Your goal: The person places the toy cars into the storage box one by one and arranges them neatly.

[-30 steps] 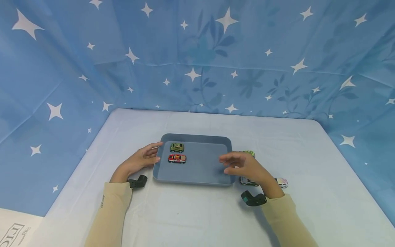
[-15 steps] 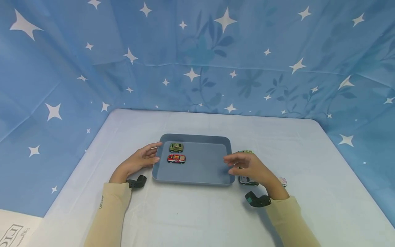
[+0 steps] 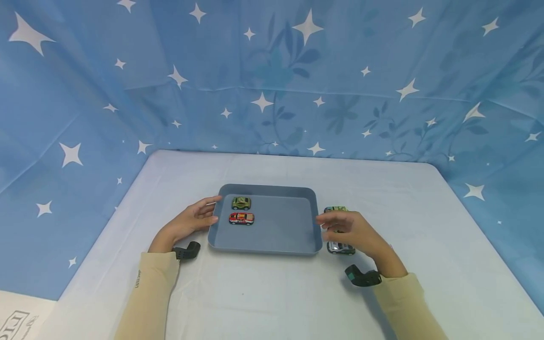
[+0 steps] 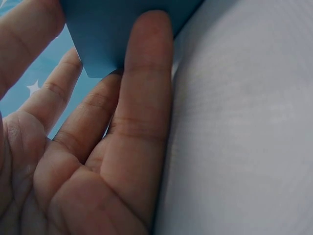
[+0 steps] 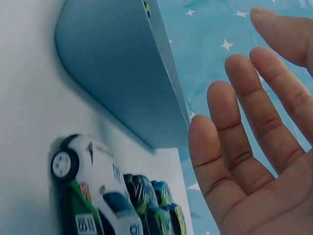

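A grey-blue tray (image 3: 282,224) holds two toy cars near its left end, a green one (image 3: 241,203) behind a red and white one (image 3: 242,218). My left hand (image 3: 189,221) rests against the tray's left side, its fingers fairly straight on the outer wall (image 4: 105,39). Just past the tray's right rim hovers my right hand (image 3: 357,232), its fingers loosely bent and nothing between them. Beneath and beside it are a white and green toy car (image 3: 341,248) and a bright green one (image 3: 335,208). In the right wrist view, more dark patterned cars (image 5: 155,203) stand behind the white car (image 5: 105,191).
A white cloth (image 3: 263,297) covers the table. Blue star-printed fabric (image 3: 272,75) hangs behind and at the sides. At the lower left lies a pale printed item (image 3: 21,314). Each wrist wears a black camera (image 3: 362,276).
My right hand has moved right, from over the tray's right part to above the cars beside it, covering the pinkish-white car at its wrist. The left hand stays at the tray's left side.
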`<action>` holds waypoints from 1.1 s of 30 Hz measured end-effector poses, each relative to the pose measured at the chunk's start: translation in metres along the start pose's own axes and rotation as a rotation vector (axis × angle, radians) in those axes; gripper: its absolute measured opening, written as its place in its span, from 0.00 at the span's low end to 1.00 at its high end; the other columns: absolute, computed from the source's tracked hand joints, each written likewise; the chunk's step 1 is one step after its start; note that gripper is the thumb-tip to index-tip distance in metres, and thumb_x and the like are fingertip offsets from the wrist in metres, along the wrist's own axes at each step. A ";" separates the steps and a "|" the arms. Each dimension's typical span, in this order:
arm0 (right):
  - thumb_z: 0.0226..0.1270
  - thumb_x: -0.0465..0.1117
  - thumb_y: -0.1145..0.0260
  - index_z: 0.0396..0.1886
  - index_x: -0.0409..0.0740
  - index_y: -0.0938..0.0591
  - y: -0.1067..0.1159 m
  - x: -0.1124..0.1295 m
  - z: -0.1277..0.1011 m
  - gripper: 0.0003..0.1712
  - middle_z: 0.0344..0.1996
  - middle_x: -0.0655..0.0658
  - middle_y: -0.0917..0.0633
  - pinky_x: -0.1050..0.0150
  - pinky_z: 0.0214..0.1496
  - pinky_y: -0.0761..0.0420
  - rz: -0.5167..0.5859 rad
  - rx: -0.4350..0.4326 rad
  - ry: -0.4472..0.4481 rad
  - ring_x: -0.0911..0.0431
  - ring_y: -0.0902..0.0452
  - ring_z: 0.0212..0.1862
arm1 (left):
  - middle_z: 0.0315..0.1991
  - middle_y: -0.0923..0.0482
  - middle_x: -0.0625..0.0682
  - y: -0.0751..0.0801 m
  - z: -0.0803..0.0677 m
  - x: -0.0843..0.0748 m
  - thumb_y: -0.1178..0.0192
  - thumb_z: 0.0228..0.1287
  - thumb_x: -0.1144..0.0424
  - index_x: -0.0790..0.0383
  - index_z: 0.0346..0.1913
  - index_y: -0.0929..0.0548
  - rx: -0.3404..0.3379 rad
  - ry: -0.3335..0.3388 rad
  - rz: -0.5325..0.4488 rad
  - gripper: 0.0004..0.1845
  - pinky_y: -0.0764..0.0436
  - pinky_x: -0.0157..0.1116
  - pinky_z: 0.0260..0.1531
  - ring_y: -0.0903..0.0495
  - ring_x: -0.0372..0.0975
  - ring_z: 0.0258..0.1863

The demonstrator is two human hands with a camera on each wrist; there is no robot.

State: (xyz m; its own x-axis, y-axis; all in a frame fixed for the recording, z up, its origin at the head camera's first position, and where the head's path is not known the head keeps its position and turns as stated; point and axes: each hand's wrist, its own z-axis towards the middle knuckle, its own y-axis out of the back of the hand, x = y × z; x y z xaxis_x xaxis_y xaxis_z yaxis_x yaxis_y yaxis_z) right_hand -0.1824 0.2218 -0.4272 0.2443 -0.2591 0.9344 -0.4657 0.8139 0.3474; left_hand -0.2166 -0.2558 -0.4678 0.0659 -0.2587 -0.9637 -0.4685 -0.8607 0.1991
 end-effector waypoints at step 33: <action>0.70 0.26 0.26 0.61 0.29 0.15 0.027 -0.008 -0.027 0.20 0.55 0.45 0.10 0.69 0.57 0.17 -0.180 -0.075 0.084 0.63 0.15 0.56 | 0.83 0.46 0.73 0.001 0.000 0.000 0.35 0.80 0.61 0.66 0.87 0.46 0.012 -0.009 -0.002 0.43 0.33 0.63 0.74 0.47 0.66 0.83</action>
State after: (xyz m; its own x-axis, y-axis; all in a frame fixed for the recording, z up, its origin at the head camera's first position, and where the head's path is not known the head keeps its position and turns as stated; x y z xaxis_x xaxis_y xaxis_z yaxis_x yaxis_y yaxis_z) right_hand -0.1736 0.2599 -0.4279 0.3897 -0.3620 0.8468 -0.3442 0.7956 0.4985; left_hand -0.2169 -0.2563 -0.4682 0.0590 -0.2536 -0.9655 -0.4787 -0.8559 0.1955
